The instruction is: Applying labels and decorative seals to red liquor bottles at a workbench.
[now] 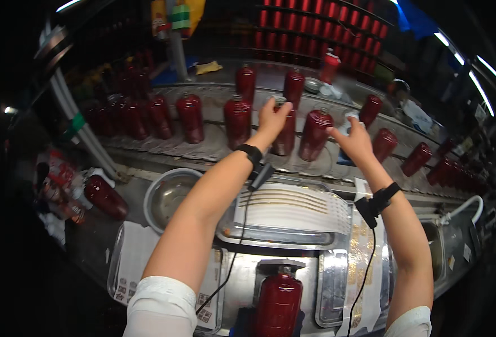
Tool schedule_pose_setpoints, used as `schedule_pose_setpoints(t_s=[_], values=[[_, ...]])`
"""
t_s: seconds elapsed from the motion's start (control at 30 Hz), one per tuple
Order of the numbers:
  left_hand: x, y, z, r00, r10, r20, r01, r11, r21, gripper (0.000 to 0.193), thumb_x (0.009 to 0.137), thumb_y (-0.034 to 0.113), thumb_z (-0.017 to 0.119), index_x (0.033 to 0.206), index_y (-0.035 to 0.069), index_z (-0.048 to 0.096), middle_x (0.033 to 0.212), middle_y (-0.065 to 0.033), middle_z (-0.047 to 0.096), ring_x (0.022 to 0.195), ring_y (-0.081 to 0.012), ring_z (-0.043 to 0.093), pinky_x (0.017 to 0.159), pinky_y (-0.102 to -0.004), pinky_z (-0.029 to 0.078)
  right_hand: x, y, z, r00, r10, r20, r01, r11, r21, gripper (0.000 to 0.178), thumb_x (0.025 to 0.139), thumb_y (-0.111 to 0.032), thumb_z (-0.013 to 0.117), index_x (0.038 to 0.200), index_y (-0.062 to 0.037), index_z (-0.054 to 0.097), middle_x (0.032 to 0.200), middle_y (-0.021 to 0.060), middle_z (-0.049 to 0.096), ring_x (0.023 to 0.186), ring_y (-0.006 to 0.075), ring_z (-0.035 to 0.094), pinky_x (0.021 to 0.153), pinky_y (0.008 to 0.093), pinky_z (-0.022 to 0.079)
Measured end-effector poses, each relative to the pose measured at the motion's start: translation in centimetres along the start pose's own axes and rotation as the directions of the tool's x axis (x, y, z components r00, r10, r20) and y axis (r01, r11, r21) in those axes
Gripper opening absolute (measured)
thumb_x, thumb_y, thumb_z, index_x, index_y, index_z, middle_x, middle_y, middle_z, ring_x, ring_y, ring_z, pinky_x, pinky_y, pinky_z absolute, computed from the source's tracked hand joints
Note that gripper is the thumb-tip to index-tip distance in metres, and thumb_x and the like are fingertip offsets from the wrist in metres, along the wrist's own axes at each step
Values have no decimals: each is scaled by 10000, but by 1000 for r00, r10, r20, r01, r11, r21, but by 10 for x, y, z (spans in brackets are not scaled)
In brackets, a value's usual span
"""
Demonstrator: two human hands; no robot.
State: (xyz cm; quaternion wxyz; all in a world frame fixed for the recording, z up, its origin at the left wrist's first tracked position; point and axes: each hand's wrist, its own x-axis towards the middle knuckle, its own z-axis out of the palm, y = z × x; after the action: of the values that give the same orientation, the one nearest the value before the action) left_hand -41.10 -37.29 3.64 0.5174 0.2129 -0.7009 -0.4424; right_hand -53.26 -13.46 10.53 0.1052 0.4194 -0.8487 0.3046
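Observation:
My left hand (271, 121) is closed round the top of a dark red glossy bottle (284, 137) standing in the row on the conveyor. Its fingers hide most of the bottle's neck. Just right of that, another red bottle (316, 137) stands upright, with the thumb of my right hand (353, 141) close to its shoulder. The right fingers curve about a whitish thing (349, 116), largely hidden; a patch of blue shows below the hand. In front of me, one more red bottle (280, 306) has its neck at a grey metal plate (281, 264).
More red bottles (190, 119) line the conveyor both ways. Nearer are a metal bowl (153, 194), trays with sheets of gold strips (284, 205), a printed label sheet (130, 264) and a bottle on its side (106, 197). Black cables (238, 253) hang from both wrist straps.

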Motion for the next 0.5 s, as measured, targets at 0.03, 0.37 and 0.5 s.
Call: schedule_pose_setpoints(t_s=[0.03,0.37,0.5], values=[[-7,13,0,999,26,-27,-26,1000,15,312,906,323,758,940,33,648,834,-75,688,777,-115,578,730,-332,493,9,8,7,1000,7,-8,-7,1000,-9,925,775,-608,764,1381,51,530,1239,313,636,1203,429,612,1011,472,491],[-86,217,-190,981,-65,185,115,954,-277,298,1016,236,645,1255,58,641,1096,-24,698,1009,-92,653,922,-268,521,32,31,29,952,301,52,-300,954,-25,1008,629,-657,829,1306,12,500,1292,284,620,1191,419,634,977,481,510],[-151,272,-311,973,-228,29,229,958,-172,301,1019,214,624,1279,62,635,1097,-25,692,1029,-102,657,941,-271,520,26,40,27,922,387,10,-385,920,-75,958,637,-605,834,1271,33,507,1239,270,658,1152,405,661,959,461,515]])
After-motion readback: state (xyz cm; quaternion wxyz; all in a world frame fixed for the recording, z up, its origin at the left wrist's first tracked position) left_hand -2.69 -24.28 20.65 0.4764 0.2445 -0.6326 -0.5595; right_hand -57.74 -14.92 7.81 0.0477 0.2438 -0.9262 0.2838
